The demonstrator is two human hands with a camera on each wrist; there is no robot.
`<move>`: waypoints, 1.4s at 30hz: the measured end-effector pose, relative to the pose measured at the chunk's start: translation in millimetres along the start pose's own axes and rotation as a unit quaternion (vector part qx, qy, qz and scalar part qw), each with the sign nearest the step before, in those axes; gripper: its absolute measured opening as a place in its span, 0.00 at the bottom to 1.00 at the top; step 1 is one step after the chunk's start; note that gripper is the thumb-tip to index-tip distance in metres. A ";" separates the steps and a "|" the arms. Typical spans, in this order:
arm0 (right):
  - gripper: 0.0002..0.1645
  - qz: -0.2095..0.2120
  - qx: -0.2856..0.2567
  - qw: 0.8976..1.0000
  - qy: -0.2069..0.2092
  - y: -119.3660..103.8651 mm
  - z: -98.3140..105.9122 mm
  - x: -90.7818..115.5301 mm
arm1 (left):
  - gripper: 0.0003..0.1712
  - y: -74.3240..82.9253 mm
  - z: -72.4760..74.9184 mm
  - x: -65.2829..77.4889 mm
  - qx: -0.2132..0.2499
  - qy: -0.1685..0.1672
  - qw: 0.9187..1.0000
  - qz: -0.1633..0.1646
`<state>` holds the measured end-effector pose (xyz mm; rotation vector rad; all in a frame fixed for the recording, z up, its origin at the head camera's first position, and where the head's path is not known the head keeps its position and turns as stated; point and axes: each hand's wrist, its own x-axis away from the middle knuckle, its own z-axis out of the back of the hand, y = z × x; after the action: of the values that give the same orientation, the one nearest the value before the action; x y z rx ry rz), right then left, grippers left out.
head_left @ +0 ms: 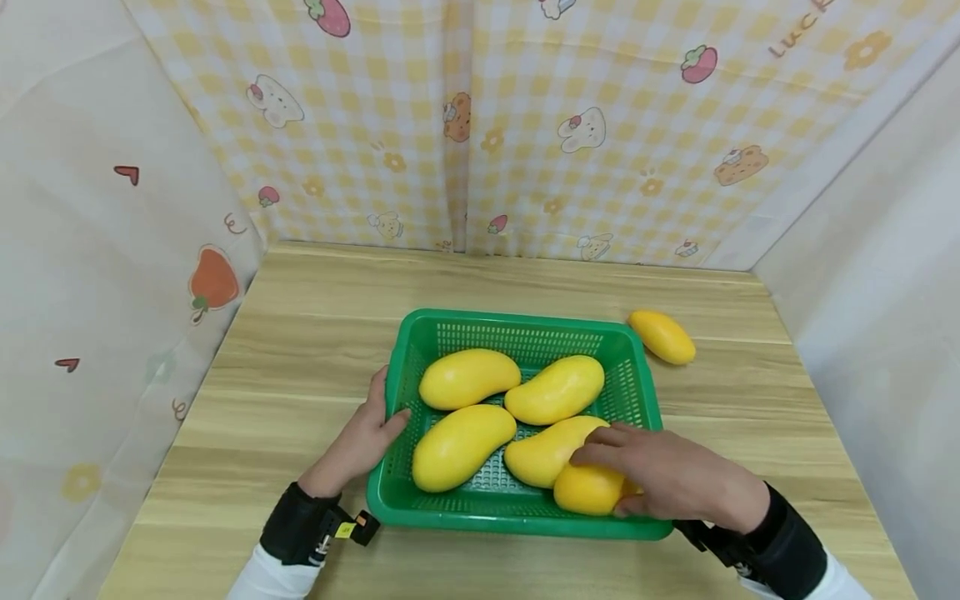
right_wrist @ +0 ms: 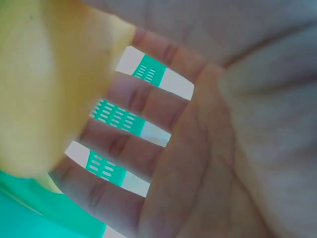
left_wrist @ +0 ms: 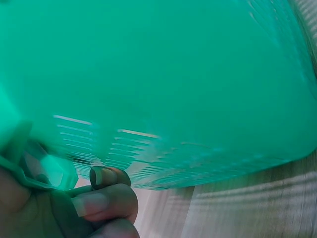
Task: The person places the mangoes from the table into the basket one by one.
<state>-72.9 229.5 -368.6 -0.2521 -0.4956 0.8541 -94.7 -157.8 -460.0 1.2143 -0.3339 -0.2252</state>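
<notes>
A green plastic basket (head_left: 525,523) with slotted walls holds several yellow mangoes, one of them a curved mango (head_left: 555,390) at the back right. My left hand (head_left: 363,442) grips the basket's left rim, thumb over the top edge; the left wrist view shows its curled fingers (left_wrist: 106,203) below the rim against the outer wall. Inside the front right corner, my right hand (head_left: 667,471) holds a deeper yellow mango (head_left: 588,490), fingers over its top and thumb at its near side. This mango overlaps another mango (head_left: 543,454) behind it. In the right wrist view, the held mango (right_wrist: 49,89) lies against the fingers.
A smaller orange-yellow mango (head_left: 663,337) lies on the wooden table (head_left: 315,317) just outside the basket's back right corner. A checked cloth (head_left: 360,133) hangs behind the table, with pale cloth (head_left: 90,275) at the left and a white wall (head_left: 885,233) at the right.
</notes>
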 end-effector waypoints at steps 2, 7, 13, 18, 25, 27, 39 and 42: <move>0.38 -0.010 -0.003 1.000 0.000 -0.3 4.4 2.2 | 0.39 1.0 0.2 -0.1 0.000 -0.002 1.000 0.001; 0.37 -0.031 -0.012 0.999 0.031 5.6 19.0 6.0 | 0.39 3.0 1.0 0.2 -0.002 0.001 1.000 0.012; 0.37 -0.031 0.008 0.995 0.096 26.9 31.6 11.9 | 0.39 4.6 0.7 -0.1 -0.003 -0.001 1.000 0.014; 0.31 -0.030 0.035 0.987 0.152 40.9 36.1 12.6 | 0.39 3.2 0.8 -0.4 -0.003 0.002 1.000 0.014; 0.25 -0.068 0.050 0.976 0.202 56.7 39.3 15.9 | 0.39 3.4 -0.3 -1.2 0.001 -0.001 1.000 0.016; 0.24 -0.085 0.042 0.974 0.204 62.5 41.0 16.8 | 0.39 3.6 -0.1 -1.2 0.002 0.000 1.000 0.015; 0.24 -0.139 -0.006 0.964 0.227 103.1 43.0 15.8 | 0.39 0.1 -0.4 -1.1 -0.004 0.005 1.000 0.009; 0.28 -0.169 -0.021 0.963 0.210 112.0 42.0 16.1 | 0.39 -0.2 -0.9 -1.3 -0.003 0.006 1.000 0.011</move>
<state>-159.1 313.8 -372.7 -0.3659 -0.1497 0.4367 -95.6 -156.6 -460.7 1.2053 -0.3364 -0.2003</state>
